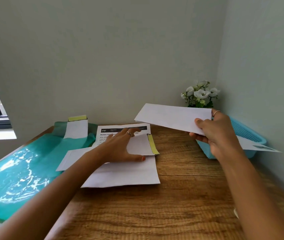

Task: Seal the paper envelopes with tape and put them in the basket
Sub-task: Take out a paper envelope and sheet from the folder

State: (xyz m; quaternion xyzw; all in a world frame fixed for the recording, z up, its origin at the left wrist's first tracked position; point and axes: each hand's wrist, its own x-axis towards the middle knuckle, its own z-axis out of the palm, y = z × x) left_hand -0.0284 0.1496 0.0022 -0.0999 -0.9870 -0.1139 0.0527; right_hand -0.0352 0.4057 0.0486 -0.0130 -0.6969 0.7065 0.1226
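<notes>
Head view: right hand (214, 135) pinching a white envelope (170, 117) at its right end, thumb on top, fingers curled under, held in the air just left of the blue basket (248, 134) at far right; long unsupported end sticking out leftward. Basket already holding another sheet or envelope (258, 146), one corner hanging over the near rim

Left hand (120, 148) flat and spread, fingers straight, pressing on an unsealed envelope (143, 144) with its yellow adhesive strip (152, 144) exposed at the right edge, lying over a printed sheet (120, 130) and more white paper (125, 175). Third envelope (76, 128) with yellow strip propped at far left on a teal cloth (25, 170). No tape roll visible

Risks, as judgement:
- single-end pinch, so envelope can droop or twist and catch the basket rim instead of dropping in
- overhanging sheet in basket can get knocked out by the incoming one
- seal on held envelope not visible, cannot tell if closed; may go in unsealed
- left palm near the exposed strip, could stick to it or drag the loose stack across the wooden table (181, 196)
- flowers (200, 93) just behind the basket, overshoot could hit them
</notes>
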